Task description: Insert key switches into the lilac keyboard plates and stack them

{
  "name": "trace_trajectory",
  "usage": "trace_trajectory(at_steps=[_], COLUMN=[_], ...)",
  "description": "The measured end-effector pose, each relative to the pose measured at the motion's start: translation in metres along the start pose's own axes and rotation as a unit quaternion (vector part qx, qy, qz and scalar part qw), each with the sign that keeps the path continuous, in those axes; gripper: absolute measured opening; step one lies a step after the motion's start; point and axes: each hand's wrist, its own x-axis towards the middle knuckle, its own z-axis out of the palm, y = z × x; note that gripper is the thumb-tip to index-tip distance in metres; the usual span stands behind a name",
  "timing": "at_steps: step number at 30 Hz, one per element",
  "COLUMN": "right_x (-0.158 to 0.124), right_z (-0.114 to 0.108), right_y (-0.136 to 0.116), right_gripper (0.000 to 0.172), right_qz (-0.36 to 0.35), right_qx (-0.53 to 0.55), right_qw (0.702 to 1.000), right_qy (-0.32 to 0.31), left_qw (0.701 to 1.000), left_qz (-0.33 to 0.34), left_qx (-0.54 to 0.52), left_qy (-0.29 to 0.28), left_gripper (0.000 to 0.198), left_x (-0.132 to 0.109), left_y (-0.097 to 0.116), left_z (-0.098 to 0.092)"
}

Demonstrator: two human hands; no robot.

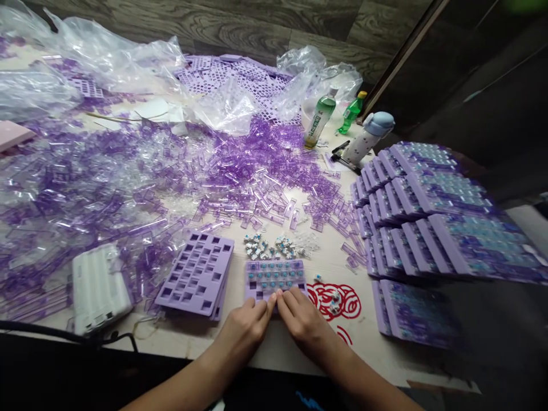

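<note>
A small light-purple keyboard plate point(274, 278) lies on the table before me, its upper rows filled with blue key switches under clear purple caps. Square holes show in its lower part. At the near edge of this plate, my left hand point(252, 323) and my right hand point(303, 321) meet with index fingertips almost touching. Both hands are closed, with fingers bent against the plate; the thumbs and anything small under the fingertips are hidden. Just behind the plate sit loose blue-and-white key switches point(257, 246) in small heaps.
Bare purple plates point(194, 274) are stacked left, beside a white box-like device point(101, 288). Loose clear purple keycaps point(257, 157) cover the table's middle and left. Filled keyboards point(428, 211) stand in rows on the right. Behind are bottles point(320, 121), a flask point(367, 137) and plastic bags point(115, 54).
</note>
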Motion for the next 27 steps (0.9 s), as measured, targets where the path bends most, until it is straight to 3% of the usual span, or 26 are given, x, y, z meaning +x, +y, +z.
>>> trace_trajectory(at_steps=[4, 7, 9, 11, 13, 15, 20, 24, 27], right_x=[0.000, -0.006, -0.013, -0.023, -0.034, -0.043, -0.055, -0.049, -0.040], right_z=[0.002, 0.000, -0.006, -0.012, -0.013, -0.007, 0.012, 0.004, -0.004], right_y=[-0.001, 0.009, 0.021, 0.035, 0.048, 0.058, 0.063, 0.053, 0.038], right_gripper=[0.031, 0.027, 0.023, 0.020, 0.019, 0.021, 0.023, 0.020, 0.016], right_qz=[0.000, 0.030, 0.083, 0.153, 0.211, 0.233, 0.247, 0.243, 0.215], right_qx=[0.010, 0.120, 0.188, 0.183, 0.125, 0.077, 0.057, 0.116, 0.211], right_qw=[1.000, 0.992, 0.974, 0.960, 0.958, 0.961, 0.961, 0.952, 0.940], right_qy=[-0.021, 0.028, 0.094, 0.147, 0.150, 0.128, 0.107, 0.147, 0.160], left_qw=[0.999, 0.998, 0.999, 0.998, 0.994, 0.993, 0.998, 0.996, 0.994], left_qz=[-0.007, -0.016, -0.030, -0.045, -0.058, -0.065, -0.059, -0.053, -0.059], left_qx=[-0.018, -0.034, -0.033, -0.025, -0.013, -0.002, 0.022, 0.050, 0.055], left_qy=[-0.045, -0.051, -0.019, 0.040, 0.089, 0.100, 0.023, -0.053, -0.075], left_gripper=[0.041, 0.044, 0.041, 0.035, 0.031, 0.029, 0.035, 0.048, 0.048], left_x=[0.002, 0.002, 0.002, 0.002, 0.003, 0.005, 0.008, 0.010, 0.012], left_y=[0.000, -0.002, -0.002, -0.002, -0.001, 0.001, 0.006, 0.011, 0.014], left_z=[-0.008, -0.015, -0.018, -0.019, -0.020, -0.020, -0.020, -0.025, -0.028])
